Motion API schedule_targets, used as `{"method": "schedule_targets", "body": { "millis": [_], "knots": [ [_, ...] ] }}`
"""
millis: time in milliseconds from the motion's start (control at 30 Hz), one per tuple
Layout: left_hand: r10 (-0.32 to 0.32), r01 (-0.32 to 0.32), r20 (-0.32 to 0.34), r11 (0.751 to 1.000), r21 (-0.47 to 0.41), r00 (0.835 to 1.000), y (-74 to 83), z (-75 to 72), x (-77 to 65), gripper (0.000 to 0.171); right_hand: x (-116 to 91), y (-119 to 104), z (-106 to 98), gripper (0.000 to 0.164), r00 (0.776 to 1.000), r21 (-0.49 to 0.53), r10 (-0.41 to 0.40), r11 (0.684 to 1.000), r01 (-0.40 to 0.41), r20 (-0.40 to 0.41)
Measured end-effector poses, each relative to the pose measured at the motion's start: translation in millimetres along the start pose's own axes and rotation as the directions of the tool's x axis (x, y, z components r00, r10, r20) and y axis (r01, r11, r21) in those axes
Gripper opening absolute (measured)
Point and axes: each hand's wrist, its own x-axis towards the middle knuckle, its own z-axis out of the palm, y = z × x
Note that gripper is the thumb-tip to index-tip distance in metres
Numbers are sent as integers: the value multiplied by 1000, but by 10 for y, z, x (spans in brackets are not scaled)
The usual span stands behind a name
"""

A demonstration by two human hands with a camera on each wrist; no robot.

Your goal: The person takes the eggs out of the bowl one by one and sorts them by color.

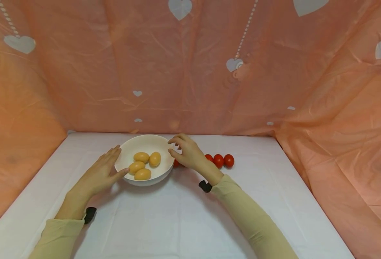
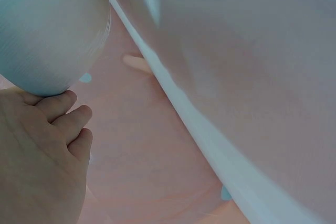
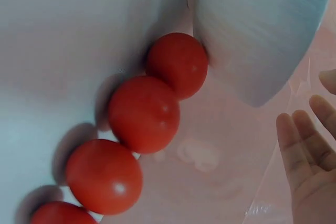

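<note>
A white bowl (image 1: 159, 144) sits on the table with several smooth yellow ovals (image 1: 143, 174) inside. At its left side my left hand (image 1: 96, 176) has fairly straight fingers along the outer wall, the thumb at the front rim. The left wrist view shows those fingers (image 2: 71, 121) right against the bowl's wall. My right hand (image 1: 188, 151) hovers by the right rim, fingers loosely bent and holding nothing. In the right wrist view its fingertips (image 3: 286, 124) are apart from the bowl. Below that hand runs a row of smooth red balls (image 1: 229, 161), partly hidden by it.
The white-covered table (image 1: 164, 223) ends at the back against an orange curtain (image 1: 184, 90) with pale hearts. In the right wrist view, the nearest red ball (image 3: 178, 65) is right at the bowl's wall. A black strap piece (image 1: 205, 186) is at the right wrist.
</note>
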Motion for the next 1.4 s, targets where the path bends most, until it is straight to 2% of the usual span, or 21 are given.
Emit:
{"method": "schedule_targets", "body": {
  "millis": [200, 400, 600, 767, 933, 1167, 1400],
  "knots": [
    [-1, 1, -3, 1000, 7, 1000, -1, 5, 2, 96, 160, -54, 63, 30, 987, -61, 3, 998, 7, 161],
    [6, -6, -10, 1000, 9, 1000, 1, 6, -2, 96, 299, -100, 160, 37, 950, -150, 34, 989, 14, 311],
    [8, -8, -10, 1000, 7, 1000, 5, -2, 2, 96, 407, -164, 234, 41, 907, -202, 89, 979, -5, 411],
    [21, -21, -16, 1000, 7, 1000, 1, -2, 2, 95, 475, -191, 323, 42, 881, -235, 119, 972, -9, 459],
    [20, -20, -18, 1000, 6, 1000, 2, 0, -1, 94, 521, -184, 419, 42, 865, -289, 148, 957, -4, 480],
    [20, -20, -21, 1000, 5, 1000, 11, -6, -7, 94, 537, -208, 462, 40, 866, -324, 142, 946, 24, 479],
    [21, -20, -18, 1000, 4, 1000, 21, -10, -12, 94, 524, -214, 535, 41, 858, -340, 165, 940, 12, 487]
  ]
}}
